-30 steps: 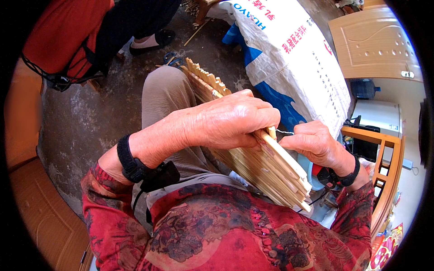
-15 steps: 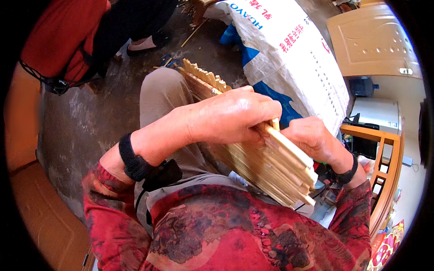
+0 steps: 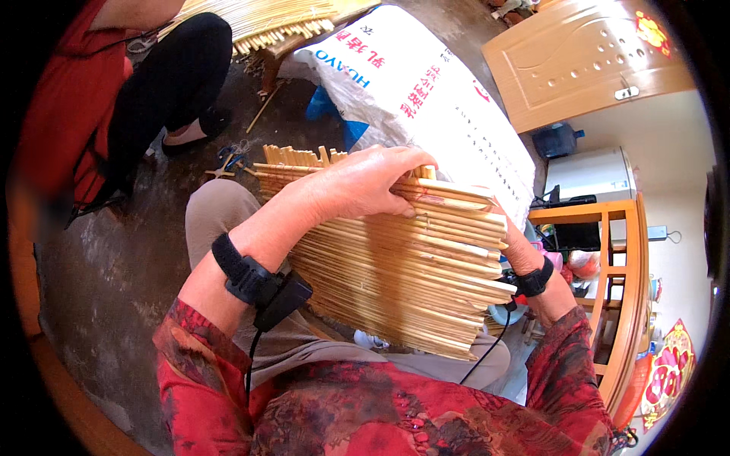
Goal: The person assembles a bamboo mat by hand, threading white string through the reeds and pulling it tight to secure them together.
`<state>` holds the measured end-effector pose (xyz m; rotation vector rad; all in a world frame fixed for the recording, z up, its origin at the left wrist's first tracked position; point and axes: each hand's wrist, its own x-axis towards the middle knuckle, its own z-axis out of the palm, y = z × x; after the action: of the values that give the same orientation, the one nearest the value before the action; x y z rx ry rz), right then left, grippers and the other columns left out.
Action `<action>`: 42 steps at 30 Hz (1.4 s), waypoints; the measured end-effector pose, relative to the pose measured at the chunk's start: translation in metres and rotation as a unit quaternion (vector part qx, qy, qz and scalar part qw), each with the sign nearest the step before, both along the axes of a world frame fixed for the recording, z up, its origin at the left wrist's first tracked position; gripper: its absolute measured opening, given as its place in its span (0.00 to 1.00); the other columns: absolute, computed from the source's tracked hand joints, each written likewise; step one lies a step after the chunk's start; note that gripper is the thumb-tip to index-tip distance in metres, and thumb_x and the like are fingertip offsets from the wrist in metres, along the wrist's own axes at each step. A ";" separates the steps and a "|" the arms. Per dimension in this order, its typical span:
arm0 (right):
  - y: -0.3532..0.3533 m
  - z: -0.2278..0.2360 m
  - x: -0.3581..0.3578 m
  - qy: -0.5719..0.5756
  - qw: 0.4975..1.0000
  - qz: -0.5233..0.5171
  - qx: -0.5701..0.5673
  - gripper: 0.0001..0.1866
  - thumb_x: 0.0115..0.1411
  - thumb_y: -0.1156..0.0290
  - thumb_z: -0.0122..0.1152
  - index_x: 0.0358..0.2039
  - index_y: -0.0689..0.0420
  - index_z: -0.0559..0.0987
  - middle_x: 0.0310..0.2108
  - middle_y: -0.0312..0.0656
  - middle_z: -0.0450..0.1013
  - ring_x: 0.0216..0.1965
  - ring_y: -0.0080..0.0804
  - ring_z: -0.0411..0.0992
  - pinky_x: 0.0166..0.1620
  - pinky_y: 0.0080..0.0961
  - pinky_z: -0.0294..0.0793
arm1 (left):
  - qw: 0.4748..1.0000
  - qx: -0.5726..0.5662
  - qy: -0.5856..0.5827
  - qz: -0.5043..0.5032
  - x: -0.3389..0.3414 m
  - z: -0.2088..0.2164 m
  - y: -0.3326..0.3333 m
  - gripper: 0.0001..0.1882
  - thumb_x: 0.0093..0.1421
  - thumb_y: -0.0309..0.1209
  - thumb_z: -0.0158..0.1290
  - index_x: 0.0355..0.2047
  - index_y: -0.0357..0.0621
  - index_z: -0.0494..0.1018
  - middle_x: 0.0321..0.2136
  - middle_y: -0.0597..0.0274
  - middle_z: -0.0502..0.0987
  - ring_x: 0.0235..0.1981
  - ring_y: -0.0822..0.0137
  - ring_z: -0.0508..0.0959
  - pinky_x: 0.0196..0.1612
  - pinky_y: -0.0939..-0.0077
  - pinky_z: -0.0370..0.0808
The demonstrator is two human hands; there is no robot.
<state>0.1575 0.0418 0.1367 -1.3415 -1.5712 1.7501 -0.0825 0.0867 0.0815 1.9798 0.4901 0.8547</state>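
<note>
A mat of thin straw-coloured stalks [image 3: 395, 281], laid side by side, stands tilted above my lap with its broad face toward me. My left hand [image 3: 372, 181] grips its upper edge, the thumb on the near face and the fingers over the top. At the mat's right end, my right hand [image 3: 511, 232] is mostly behind the stalk tips, so its fingers are hidden. The stalk ends are uneven on both sides. Each wrist wears a black strap, and a dark box with a cable hangs by the left one.
Another person in dark trousers [image 3: 190, 72] sits at the left. Beyond, more stalks [image 3: 262, 19] lie on a low wooden bench. A large white sack [image 3: 433, 99] stands ahead. To the right are a wooden rack [image 3: 630, 281], a blue water jug [image 3: 555, 140] and a door [image 3: 578, 64].
The stalk mat has turned from nearly edge-on to show its broad face. My right hand has gone mostly behind it. The view has shifted, bringing the bench of stalks into sight.
</note>
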 end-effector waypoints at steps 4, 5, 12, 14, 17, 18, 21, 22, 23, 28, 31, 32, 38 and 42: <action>0.002 0.001 0.000 -0.040 0.997 0.030 0.052 0.14 0.53 0.70 0.60 0.39 0.60 0.76 0.35 0.29 0.72 0.36 0.14 0.66 0.40 0.16 0.68 | 1.000 0.002 0.011 0.002 0.003 -0.001 0.004 0.27 0.42 0.27 0.61 0.45 0.42 0.66 0.35 0.49 0.74 0.38 0.55 0.74 0.41 0.69 0.69; 0.000 -0.001 -0.003 -0.060 0.994 0.029 0.084 0.12 0.52 0.69 0.60 0.37 0.60 0.76 0.33 0.29 0.71 0.35 0.15 0.65 0.38 0.16 0.68 | 1.000 -0.007 0.017 0.001 0.003 0.001 0.003 0.25 0.42 0.28 0.62 0.42 0.41 0.67 0.32 0.50 0.74 0.36 0.54 0.74 0.40 0.69 0.69; 0.002 0.013 -0.010 -0.208 0.924 0.198 0.252 0.07 0.56 0.70 0.53 0.30 0.61 0.72 0.27 0.33 0.66 0.31 0.19 0.63 0.35 0.17 0.65 | 0.997 -0.024 0.065 0.024 -0.002 0.015 -0.011 0.19 0.42 0.29 0.62 0.34 0.40 0.67 0.28 0.53 0.72 0.33 0.54 0.72 0.37 0.66 0.68; 0.001 0.016 -0.012 -0.222 0.904 0.222 0.289 0.08 0.55 0.69 0.53 0.31 0.61 0.71 0.26 0.35 0.66 0.30 0.23 0.64 0.34 0.19 0.65 | 0.997 -0.018 0.072 0.017 -0.004 0.016 -0.013 0.18 0.42 0.29 0.62 0.32 0.40 0.66 0.27 0.53 0.72 0.32 0.55 0.71 0.36 0.66 0.68; -0.002 0.022 -0.017 -0.217 0.873 0.281 0.334 0.12 0.49 0.73 0.55 0.37 0.57 0.72 0.29 0.39 0.68 0.31 0.35 0.70 0.34 0.26 0.69 | 0.996 -0.025 0.081 0.024 -0.007 0.018 -0.021 0.18 0.41 0.28 0.62 0.31 0.39 0.66 0.26 0.54 0.71 0.32 0.55 0.71 0.35 0.67 0.68; -0.003 0.024 -0.020 -0.213 0.875 0.275 0.337 0.12 0.49 0.73 0.55 0.37 0.57 0.72 0.29 0.39 0.68 0.31 0.35 0.70 0.34 0.26 0.69 | 0.996 -0.014 0.079 0.033 -0.010 0.019 -0.024 0.19 0.41 0.28 0.63 0.31 0.39 0.66 0.26 0.55 0.70 0.32 0.56 0.71 0.34 0.68 0.68; -0.007 0.026 -0.027 -0.261 0.828 0.335 0.367 0.13 0.48 0.74 0.53 0.37 0.56 0.70 0.29 0.42 0.67 0.31 0.41 0.70 0.32 0.29 0.72 | 0.996 0.005 0.083 0.038 -0.014 0.016 -0.031 0.20 0.39 0.28 0.64 0.30 0.39 0.67 0.25 0.55 0.70 0.30 0.56 0.71 0.34 0.67 0.68; -0.008 0.025 -0.028 -0.259 0.830 0.330 0.368 0.13 0.48 0.74 0.53 0.37 0.56 0.70 0.29 0.42 0.67 0.31 0.41 0.70 0.32 0.29 0.72 | 0.996 0.006 0.087 0.033 -0.015 0.016 -0.031 0.20 0.39 0.28 0.64 0.30 0.39 0.67 0.25 0.55 0.70 0.30 0.56 0.71 0.34 0.67 0.68; -0.009 0.024 -0.030 -0.257 0.825 0.335 0.377 0.12 0.49 0.74 0.53 0.36 0.56 0.70 0.28 0.42 0.67 0.30 0.40 0.71 0.31 0.29 0.72 | 0.996 0.016 0.079 0.039 -0.017 0.016 -0.033 0.19 0.39 0.28 0.64 0.30 0.39 0.67 0.25 0.55 0.70 0.30 0.55 0.71 0.33 0.67 0.68; -0.010 0.022 -0.036 -0.244 0.813 0.341 0.404 0.12 0.49 0.74 0.52 0.36 0.56 0.69 0.27 0.42 0.68 0.29 0.40 0.71 0.29 0.30 0.72 | 0.994 0.049 0.081 0.054 -0.019 0.016 -0.036 0.19 0.39 0.27 0.64 0.29 0.40 0.67 0.25 0.55 0.70 0.29 0.56 0.72 0.32 0.68 0.69; -0.013 0.021 -0.038 -0.210 0.828 0.343 0.391 0.13 0.51 0.73 0.51 0.39 0.57 0.68 0.28 0.43 0.68 0.30 0.41 0.71 0.30 0.30 0.72 | 0.995 0.053 0.064 0.055 -0.019 0.019 -0.040 0.18 0.38 0.27 0.63 0.29 0.41 0.67 0.25 0.56 0.70 0.29 0.56 0.72 0.32 0.67 0.69; -0.013 0.021 -0.041 -0.210 0.829 0.342 0.390 0.13 0.51 0.73 0.51 0.39 0.57 0.68 0.28 0.43 0.68 0.30 0.41 0.71 0.30 0.30 0.72 | 0.995 0.051 0.064 0.053 -0.020 0.016 -0.039 0.18 0.38 0.27 0.63 0.29 0.41 0.67 0.25 0.56 0.70 0.29 0.56 0.72 0.32 0.67 0.69; -0.014 0.021 -0.051 -0.173 0.854 0.339 0.354 0.18 0.55 0.71 0.48 0.47 0.58 0.63 0.31 0.47 0.69 0.34 0.48 0.71 0.35 0.34 0.71 | 0.994 0.071 0.062 0.059 -0.025 0.012 -0.041 0.19 0.37 0.27 0.64 0.29 0.42 0.67 0.26 0.58 0.70 0.30 0.56 0.72 0.32 0.67 0.69; -0.016 0.025 -0.052 -0.176 0.891 0.330 0.259 0.20 0.54 0.70 0.49 0.49 0.56 0.62 0.32 0.51 0.70 0.36 0.50 0.71 0.37 0.37 0.70 | 0.992 0.078 0.073 0.069 -0.024 0.015 -0.042 0.19 0.38 0.27 0.63 0.29 0.42 0.67 0.25 0.57 0.70 0.29 0.56 0.72 0.31 0.67 0.69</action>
<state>0.1052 0.0261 0.1618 -0.9345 -2.7028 1.2550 -0.1066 0.0446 0.0965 2.1822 0.6688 0.8583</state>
